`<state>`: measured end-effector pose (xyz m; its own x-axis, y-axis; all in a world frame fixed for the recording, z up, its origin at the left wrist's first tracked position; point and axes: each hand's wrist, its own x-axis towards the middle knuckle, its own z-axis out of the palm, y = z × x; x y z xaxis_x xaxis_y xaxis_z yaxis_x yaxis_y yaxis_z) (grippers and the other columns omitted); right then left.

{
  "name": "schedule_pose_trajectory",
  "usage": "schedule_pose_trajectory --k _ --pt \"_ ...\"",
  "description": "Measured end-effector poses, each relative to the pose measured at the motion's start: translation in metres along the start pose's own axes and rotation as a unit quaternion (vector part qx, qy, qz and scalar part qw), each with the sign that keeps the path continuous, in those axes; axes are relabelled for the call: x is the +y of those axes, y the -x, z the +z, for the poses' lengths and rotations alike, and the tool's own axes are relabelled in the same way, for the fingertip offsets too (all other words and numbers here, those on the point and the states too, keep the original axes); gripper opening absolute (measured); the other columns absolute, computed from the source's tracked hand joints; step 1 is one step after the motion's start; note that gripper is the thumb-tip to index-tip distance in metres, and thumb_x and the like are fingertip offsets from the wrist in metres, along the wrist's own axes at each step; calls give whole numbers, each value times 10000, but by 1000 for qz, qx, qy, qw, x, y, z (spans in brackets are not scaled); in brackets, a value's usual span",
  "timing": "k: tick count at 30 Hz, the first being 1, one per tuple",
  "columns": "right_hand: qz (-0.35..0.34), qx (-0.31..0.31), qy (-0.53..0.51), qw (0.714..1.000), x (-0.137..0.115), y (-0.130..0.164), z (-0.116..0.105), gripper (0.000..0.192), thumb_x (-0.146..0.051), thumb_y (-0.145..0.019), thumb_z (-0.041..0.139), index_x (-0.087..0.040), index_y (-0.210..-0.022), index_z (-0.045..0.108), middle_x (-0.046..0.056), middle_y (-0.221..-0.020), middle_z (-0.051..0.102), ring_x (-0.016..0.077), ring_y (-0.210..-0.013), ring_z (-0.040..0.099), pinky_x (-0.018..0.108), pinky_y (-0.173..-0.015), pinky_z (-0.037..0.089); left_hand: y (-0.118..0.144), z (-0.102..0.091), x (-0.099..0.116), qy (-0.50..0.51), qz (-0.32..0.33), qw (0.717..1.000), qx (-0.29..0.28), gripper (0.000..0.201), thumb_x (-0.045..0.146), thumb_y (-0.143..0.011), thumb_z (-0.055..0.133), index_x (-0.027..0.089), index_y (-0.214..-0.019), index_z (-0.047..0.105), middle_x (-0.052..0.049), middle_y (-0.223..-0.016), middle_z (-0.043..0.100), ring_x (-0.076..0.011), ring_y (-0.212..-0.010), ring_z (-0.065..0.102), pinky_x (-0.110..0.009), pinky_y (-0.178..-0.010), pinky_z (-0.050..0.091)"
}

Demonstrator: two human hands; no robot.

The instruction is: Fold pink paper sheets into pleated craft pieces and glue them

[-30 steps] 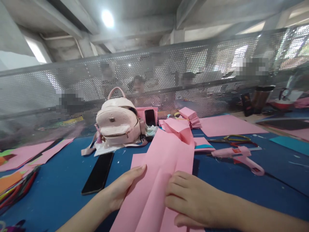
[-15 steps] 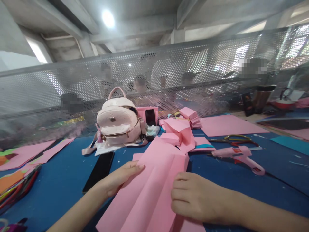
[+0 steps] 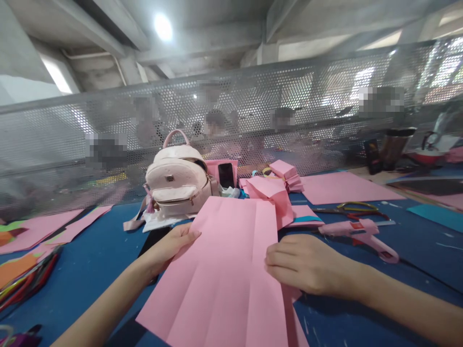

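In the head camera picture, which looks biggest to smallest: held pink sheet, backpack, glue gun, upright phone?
1. Held pink sheet, also nearest the camera
2. Backpack
3. Glue gun
4. Upright phone

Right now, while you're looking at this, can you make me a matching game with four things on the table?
Things:
1. creased pink sheet
2. glue gun
3. backpack
4. flat-lying phone

Clues:
A. standing in front of the perforated screen
B. pink with red parts
C. partly hidden by the left arm
D. between the left hand and the right hand

Right pairs: 1-D, 2-B, 3-A, 4-C
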<state>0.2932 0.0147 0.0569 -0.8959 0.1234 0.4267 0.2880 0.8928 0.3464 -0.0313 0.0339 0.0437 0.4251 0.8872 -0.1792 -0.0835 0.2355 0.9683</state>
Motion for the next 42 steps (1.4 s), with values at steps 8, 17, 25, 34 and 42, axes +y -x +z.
schedule_pose_trajectory --k 8,17,25,34,42 --pt "-19 54 22 998 4 -2 -9 344 -92 -1004 330 -175 -953 659 53 -859 719 148 -816 646 280 -679 487 0 3 10 19 105 994 15 464 298 -838 713 202 -1278 602 -105 -1170 706 -286 -1051 670 -369 -891 517" --pt "5 121 85 989 12 5 -7 289 -98 -987 389 -187 -1016 662 35 -949 754 160 -919 661 295 -738 538 13 19 29 -99 208 969 92 587 351 -852 674 238 -1401 497 -77 -1455 490 -323 -1334 446 -406 -1078 393" --pt "-21 132 80 988 4 1 -7 304 -99 -989 386 -162 -970 683 28 -923 758 153 -892 661 282 -679 509 4 8 20 -167 212 961 60 634 327 -868 637 251 -1457 413 -62 -1524 388 -325 -1396 348 -454 -1143 287" --pt "-25 135 70 988 2 3 -6 280 -107 -984 410 -161 -971 684 26 -934 752 149 -908 646 280 -685 493 12 10 28 -137 186 972 37 594 290 -891 619 241 -1449 421 -82 -1434 517 -313 -1317 464 -425 -1068 397" --pt "-1 124 58 991 6 4 -2 289 -104 -993 393 -157 -1017 676 38 -998 745 167 -973 628 300 -744 492 13 20 32 -24 162 986 35 588 289 -814 710 223 -1370 528 -104 -1345 600 -335 -1240 543 -409 -991 458"
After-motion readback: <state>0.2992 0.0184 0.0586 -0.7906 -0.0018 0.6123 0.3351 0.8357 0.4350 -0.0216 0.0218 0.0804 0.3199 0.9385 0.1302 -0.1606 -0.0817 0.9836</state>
